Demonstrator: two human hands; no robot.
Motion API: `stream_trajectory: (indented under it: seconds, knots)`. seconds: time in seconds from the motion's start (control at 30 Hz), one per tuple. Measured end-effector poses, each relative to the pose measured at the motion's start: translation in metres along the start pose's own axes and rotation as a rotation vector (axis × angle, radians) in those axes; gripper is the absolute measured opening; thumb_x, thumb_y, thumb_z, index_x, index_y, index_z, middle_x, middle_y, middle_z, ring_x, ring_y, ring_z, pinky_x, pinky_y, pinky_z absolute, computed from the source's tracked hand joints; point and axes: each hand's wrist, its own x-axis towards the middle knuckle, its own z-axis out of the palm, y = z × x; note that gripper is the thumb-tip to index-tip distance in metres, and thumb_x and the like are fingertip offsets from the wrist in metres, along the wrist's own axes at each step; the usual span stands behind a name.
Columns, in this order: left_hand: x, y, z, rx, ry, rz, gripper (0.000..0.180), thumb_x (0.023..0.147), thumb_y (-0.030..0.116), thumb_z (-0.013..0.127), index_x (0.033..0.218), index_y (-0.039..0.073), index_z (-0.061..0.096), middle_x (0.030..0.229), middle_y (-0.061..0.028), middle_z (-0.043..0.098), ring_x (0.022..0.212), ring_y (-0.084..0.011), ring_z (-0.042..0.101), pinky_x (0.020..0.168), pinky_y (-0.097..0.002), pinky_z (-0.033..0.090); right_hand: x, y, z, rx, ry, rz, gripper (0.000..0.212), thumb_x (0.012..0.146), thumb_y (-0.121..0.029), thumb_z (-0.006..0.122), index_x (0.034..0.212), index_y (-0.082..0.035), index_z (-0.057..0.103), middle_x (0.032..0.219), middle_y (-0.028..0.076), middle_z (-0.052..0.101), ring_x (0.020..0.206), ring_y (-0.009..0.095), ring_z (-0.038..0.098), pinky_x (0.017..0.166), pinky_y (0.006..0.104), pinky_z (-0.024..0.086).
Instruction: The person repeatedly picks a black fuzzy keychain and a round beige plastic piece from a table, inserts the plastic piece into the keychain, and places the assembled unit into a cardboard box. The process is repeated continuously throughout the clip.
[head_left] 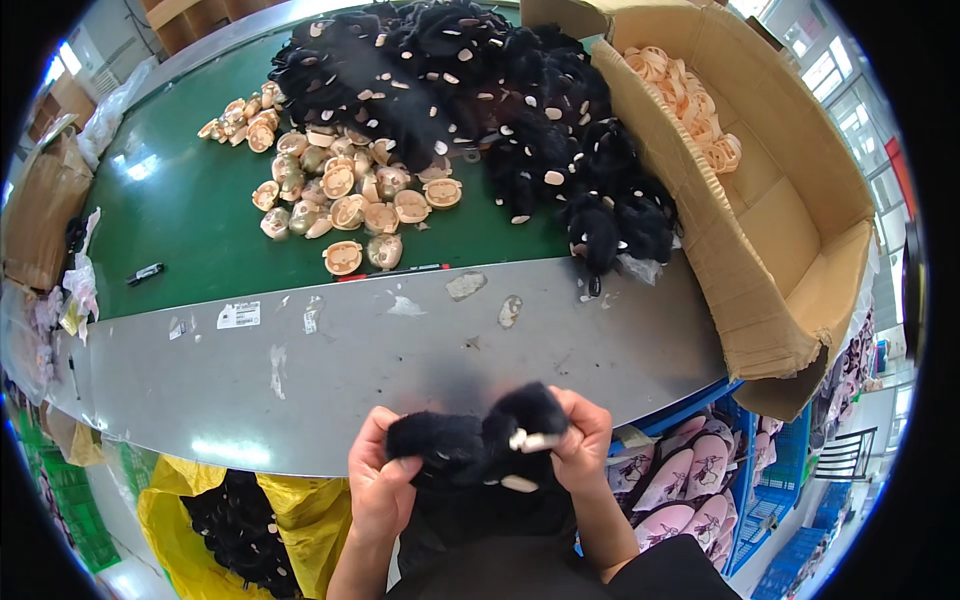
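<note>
A black furry plush piece [440,445] with small pale patches is stretched between my two hands, just off the near edge of the metal table strip. My left hand [383,485] pinches its left end between thumb and fingers. At the other end, my right hand [583,440] grips a raised part beside a pale, light-coloured tab [533,440]. My right fingertips are partly hidden by the fur. Farther off, on the green surface, lies a large heap of similar black plush pieces [440,70]. Left of it are many peach plastic face-shaped shells [342,257].
A cardboard box [770,230] holding peach plastic strips [680,95] stands at the right. Below left, a yellow bag [315,520] holds black plush pieces. Blue crates [765,500] with pink slippers [705,465] sit lower right. Red [390,271] and black [145,273] markers lie on the table.
</note>
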Motion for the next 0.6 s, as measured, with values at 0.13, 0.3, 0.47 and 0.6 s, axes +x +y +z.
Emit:
stream_trajectory:
  seconds: [0.13,0.3,0.47,0.6]
  knots:
    - [-0.005,0.007,0.003,0.162,0.095,0.180,0.027,0.091,0.013,0.076,0.106,0.001,0.056,0.095,-0.0026,0.065,0.082,-0.0078,0.059,0.074,-0.0230,0.048,-0.001,-0.004,-0.010,-0.304,0.148,-0.186,0.039,0.095,-0.038,0.074,0.090,0.001,0.067,0.086,0.009,0.066,0.073,0.012,0.057,0.062,0.0245,0.045]
    - [-0.015,0.021,0.018,0.463,0.074,0.163,0.027,0.093,0.021,0.079,0.098,-0.001,0.065,0.083,0.0002,0.064,0.071,-0.0035,0.053,0.064,-0.0188,0.042,0.023,-0.035,0.025,-0.554,-0.273,-0.223,0.058,0.076,-0.046,0.089,0.110,-0.002,0.070,0.090,0.009,0.067,0.078,0.020,0.066,0.069,0.0289,0.054]
    - [-0.015,0.020,0.023,0.442,0.013,0.137,0.027,0.088,0.016,0.082,0.101,0.001,0.063,0.093,0.0002,0.064,0.079,-0.0039,0.056,0.072,-0.0202,0.046,0.020,-0.021,0.050,-0.415,-0.412,-0.093,0.017,0.082,-0.008,0.078,0.090,0.001,0.065,0.081,0.010,0.063,0.065,0.023,0.060,0.059,0.0325,0.048]
    - [-0.017,0.025,0.014,0.359,-0.102,-0.080,0.029,0.080,0.001,0.082,0.102,0.001,0.063,0.102,-0.0017,0.065,0.089,-0.0068,0.058,0.081,-0.0236,0.048,0.011,-0.016,0.048,-0.083,-0.254,0.230,0.026,0.103,-0.021,0.065,0.087,-0.001,0.063,0.077,-0.004,0.049,0.068,0.002,0.038,0.058,0.0213,0.033]
